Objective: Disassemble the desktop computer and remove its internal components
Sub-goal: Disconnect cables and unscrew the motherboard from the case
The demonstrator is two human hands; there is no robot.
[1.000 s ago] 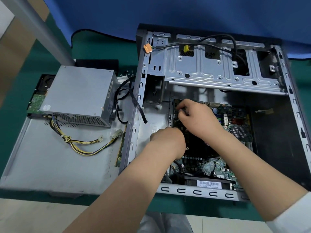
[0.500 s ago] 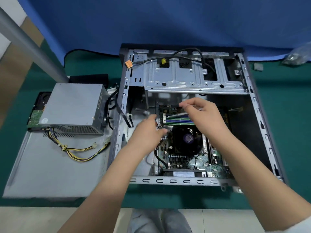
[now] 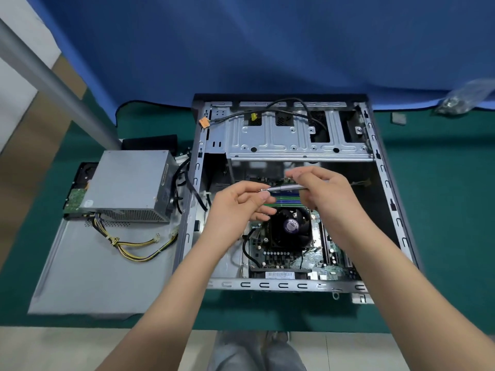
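The open desktop case (image 3: pixel 385 188) lies on its side on the green mat. Inside it sit the motherboard (image 3: pixel 284 257), a black CPU fan (image 3: pixel 290 227) and green memory sticks (image 3: pixel 288 199). My right hand (image 3: pixel 325 194) grips a thin silver screwdriver (image 3: pixel 285 187) above the memory, its shaft pointing left. My left hand (image 3: pixel 237 207) is raised beside it, thumb and fingertips pinching at the screwdriver's tip; whether a screw is held there I cannot tell.
A grey power supply (image 3: pixel 128 183) with yellow and black cables (image 3: pixel 136 247) rests on the removed side panel (image 3: pixel 88 274) left of the case, over a hard drive (image 3: pixel 77 199). A plastic bag (image 3: pixel 466 101) lies far right. A metal pole (image 3: pixel 53 76) slants at upper left.
Both hands have lifted out of the case. The screwdriver now lies level between them, and my left hand has come up to its tip. The view has pulled back.
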